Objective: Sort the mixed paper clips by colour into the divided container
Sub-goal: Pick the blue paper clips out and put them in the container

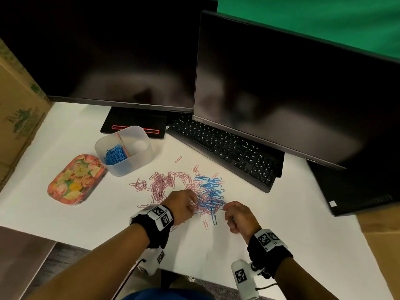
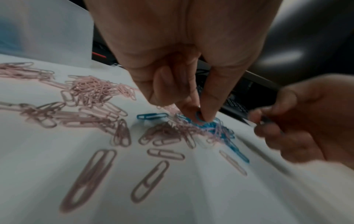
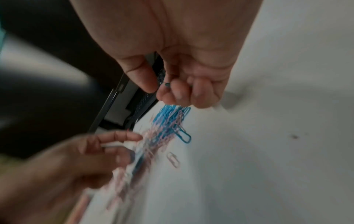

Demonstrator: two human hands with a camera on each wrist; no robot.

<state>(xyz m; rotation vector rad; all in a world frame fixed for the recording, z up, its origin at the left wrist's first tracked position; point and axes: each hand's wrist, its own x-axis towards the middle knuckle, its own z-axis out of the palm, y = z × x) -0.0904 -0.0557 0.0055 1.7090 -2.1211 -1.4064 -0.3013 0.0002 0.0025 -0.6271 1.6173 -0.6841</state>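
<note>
A mixed pile of pink paper clips and blue paper clips lies spread on the white table. In the left wrist view, my left hand reaches down into the near edge of the pile and pinches a blue clip between thumb and finger. In the head view that hand is at the pile's near left. My right hand is curled just right of the pile. The right wrist view shows a blue clip end sticking out of its fist. The translucent divided container holds blue clips in its left compartment.
A floral tray sits left of the container. A black keyboard lies behind the pile to the right, under two dark monitors. A monitor base stands behind the container. A cardboard box borders the table's left side.
</note>
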